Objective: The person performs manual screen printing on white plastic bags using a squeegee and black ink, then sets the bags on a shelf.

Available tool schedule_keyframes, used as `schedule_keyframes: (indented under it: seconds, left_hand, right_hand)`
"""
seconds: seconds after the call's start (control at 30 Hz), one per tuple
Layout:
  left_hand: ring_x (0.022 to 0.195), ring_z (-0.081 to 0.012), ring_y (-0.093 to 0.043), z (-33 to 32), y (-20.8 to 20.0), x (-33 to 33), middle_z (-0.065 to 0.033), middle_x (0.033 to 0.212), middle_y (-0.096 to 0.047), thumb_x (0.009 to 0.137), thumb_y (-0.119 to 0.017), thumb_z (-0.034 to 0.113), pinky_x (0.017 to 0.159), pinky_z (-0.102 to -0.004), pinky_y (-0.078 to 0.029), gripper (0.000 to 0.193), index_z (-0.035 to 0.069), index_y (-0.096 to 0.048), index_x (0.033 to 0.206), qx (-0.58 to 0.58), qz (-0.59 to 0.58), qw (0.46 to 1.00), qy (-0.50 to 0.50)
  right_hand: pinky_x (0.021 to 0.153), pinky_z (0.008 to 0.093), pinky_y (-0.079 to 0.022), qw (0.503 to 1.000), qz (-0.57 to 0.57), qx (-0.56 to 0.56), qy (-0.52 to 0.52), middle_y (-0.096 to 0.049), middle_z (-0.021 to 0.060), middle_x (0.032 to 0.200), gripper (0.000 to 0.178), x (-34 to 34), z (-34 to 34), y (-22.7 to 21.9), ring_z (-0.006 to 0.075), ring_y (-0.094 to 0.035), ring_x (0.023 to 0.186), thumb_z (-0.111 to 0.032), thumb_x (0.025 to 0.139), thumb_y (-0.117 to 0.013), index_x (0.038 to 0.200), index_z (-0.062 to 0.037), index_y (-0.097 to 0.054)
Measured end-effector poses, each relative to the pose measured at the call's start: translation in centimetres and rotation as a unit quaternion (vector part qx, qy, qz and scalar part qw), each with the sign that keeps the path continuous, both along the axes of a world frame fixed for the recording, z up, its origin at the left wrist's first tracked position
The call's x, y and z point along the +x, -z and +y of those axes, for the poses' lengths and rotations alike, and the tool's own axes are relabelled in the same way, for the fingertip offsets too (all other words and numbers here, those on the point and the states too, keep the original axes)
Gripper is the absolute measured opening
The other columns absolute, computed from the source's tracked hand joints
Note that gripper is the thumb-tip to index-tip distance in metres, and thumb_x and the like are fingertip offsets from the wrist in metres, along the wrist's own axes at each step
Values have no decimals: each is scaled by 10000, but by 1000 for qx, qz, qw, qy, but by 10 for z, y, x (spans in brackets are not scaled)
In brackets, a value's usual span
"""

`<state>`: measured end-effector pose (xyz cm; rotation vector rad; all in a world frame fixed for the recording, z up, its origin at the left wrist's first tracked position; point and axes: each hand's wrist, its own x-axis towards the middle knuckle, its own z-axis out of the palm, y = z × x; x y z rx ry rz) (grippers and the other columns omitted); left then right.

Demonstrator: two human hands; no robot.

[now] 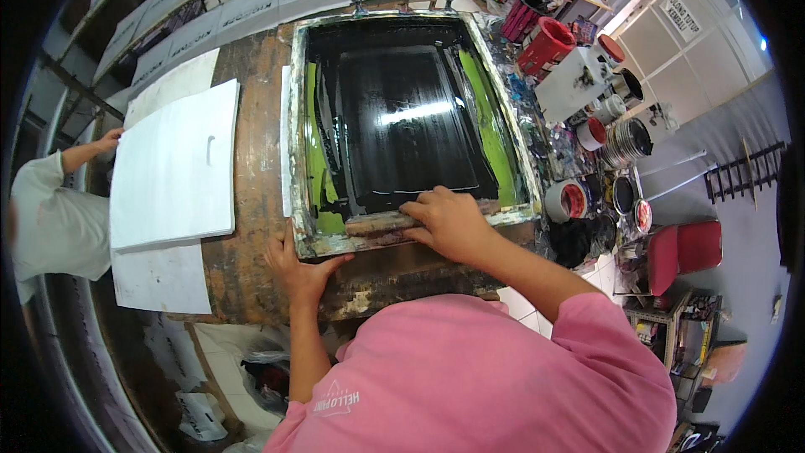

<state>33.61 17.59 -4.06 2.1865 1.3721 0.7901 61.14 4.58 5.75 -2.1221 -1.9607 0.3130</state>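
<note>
A screen printing frame [295,117] lies on the wooden table, its mesh coated with glossy black ink [394,130] between green strips [486,117]. At the near end of the frame, my right hand [451,222] is closed over a squeegee [377,222] with a stained wooden handle. The blade of the squeegee is hidden. My left hand [303,273] grips the frame's near left corner, its thumb along the near edge and its fingers up the left side. What lies under the screen is mostly hidden; a white sheet edge [286,130] shows at its left.
Left of the frame, a stack of white sheets [172,168] sits on the table [256,151], touched by another person's hand [109,141]. Ink tubs [549,42] and cans [629,138] crowd the right. Printed sheets [310,0] rest on racks behind. A red chair [683,256] stands right.
</note>
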Motion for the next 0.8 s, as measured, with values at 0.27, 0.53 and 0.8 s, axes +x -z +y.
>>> schedule_keyframes:
  seconds: [0.27,0.53,0.8]
  left_hand:
    - [1164,-382,-541,-3,12,-11,-170,1203,-586,410,-1014,622,1018,-544,-419,1195,-21,-652,1350,53,63,996,19]
    - [1179,-376,-525,-3,1,-12,-182,1247,-538,409,-1043,586,1013,-515,-463,1129,-67,-653,1244,-19,60,998,19]
    - [1147,-354,-559,-1,-6,-5,-159,1183,-602,383,-1020,628,990,-485,-487,1172,-36,-687,1289,23,26,999,21]
  right_hand:
    - [801,426,-583,995,-40,83,-31,-652,74,1087,551,27,46,41,298,-631,1000,-281,785,-864,1272,-94,-687]
    - [789,442,-591,977,-142,157,-26,-668,67,1087,493,132,200,76,299,-664,1003,-322,835,-840,1266,-136,-688]
    - [767,473,-597,964,-186,192,-4,-698,77,1010,399,200,295,76,311,-695,1012,-515,974,-684,1134,-151,-718]
